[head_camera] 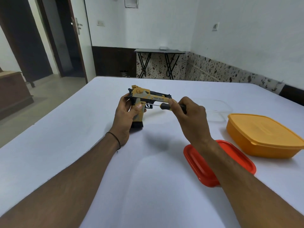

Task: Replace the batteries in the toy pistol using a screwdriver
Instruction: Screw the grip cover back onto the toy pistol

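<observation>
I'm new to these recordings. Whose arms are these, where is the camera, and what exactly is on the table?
There is no machine here. The two bare arms belong to a person, and the single picture comes from a wide-angle camera worn on their head, looking forward and down. So the arm on the left is their own left.

The left hand grips the handle of a yellow and black toy pistol, keeping it upright. The right hand holds a small screwdriver by its handle, with the tip against the pistol's side near the trigger.

On the white table, to the right, lie an orange lidded box, a red lid partly hidden by the right forearm, and farther back a clear plastic piece, either a tub or a lid. No batteries show.
</observation>
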